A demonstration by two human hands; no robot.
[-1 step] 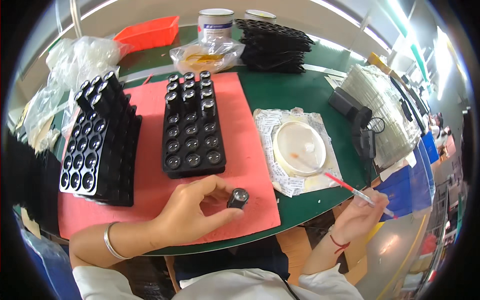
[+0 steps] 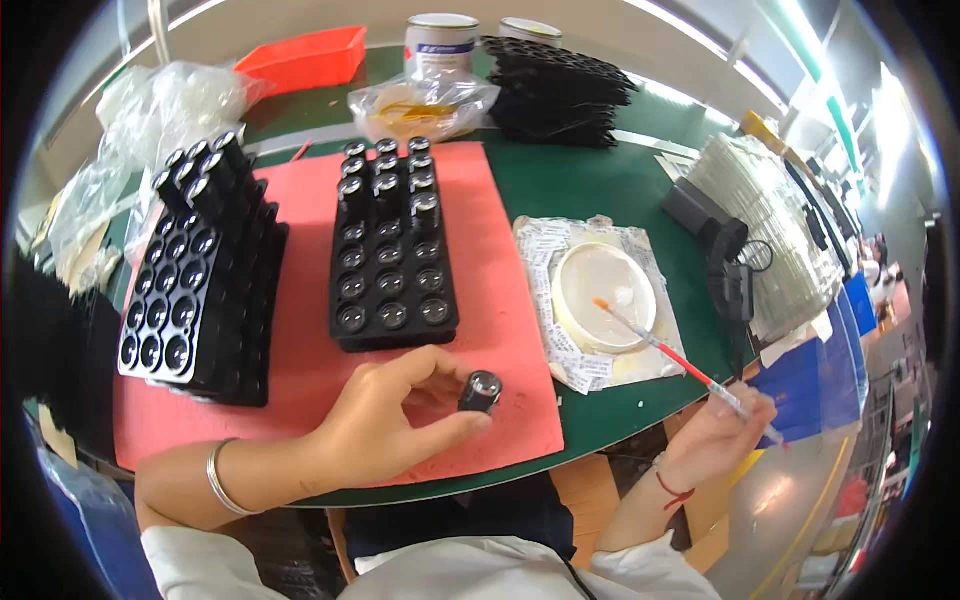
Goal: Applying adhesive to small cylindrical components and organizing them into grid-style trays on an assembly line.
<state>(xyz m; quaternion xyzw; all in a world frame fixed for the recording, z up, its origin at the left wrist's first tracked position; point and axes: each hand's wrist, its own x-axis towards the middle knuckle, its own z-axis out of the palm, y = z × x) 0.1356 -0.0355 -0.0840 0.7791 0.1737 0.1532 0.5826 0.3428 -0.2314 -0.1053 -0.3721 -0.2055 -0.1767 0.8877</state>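
My left hand [image 2: 400, 415] pinches a short black cylinder with a clear glass lens on top [image 2: 483, 391] between thumb and fingers, just above the pink mat. A thin paintbrush [image 2: 685, 366] with a red and clear handle is held in my right hand [image 2: 722, 430]. Its orange tip is over the round white dish [image 2: 560, 318], which holds a pale substance; whether the tip touches it I cannot tell. Beyond my left hand stands a black tray [image 2: 395, 335] of lens-topped cylinders, with several at its far end sitting higher than the others.
Stacked black trays [image 2: 250, 330] of similar cylinders stand at left on the pink mat [image 2: 500, 270]. Label-covered board [image 2: 580, 370] lies under the dish. Behind are a red bin [image 2: 305, 62], a metal can [image 2: 440, 45], a plastic bag [image 2: 420, 110] and black empty trays [image 2: 555, 95].
The brush tip now shows clearly over the dish, where it was blurred before. The whole view has shifted slightly; my left hand still holds the cylinder the same way.
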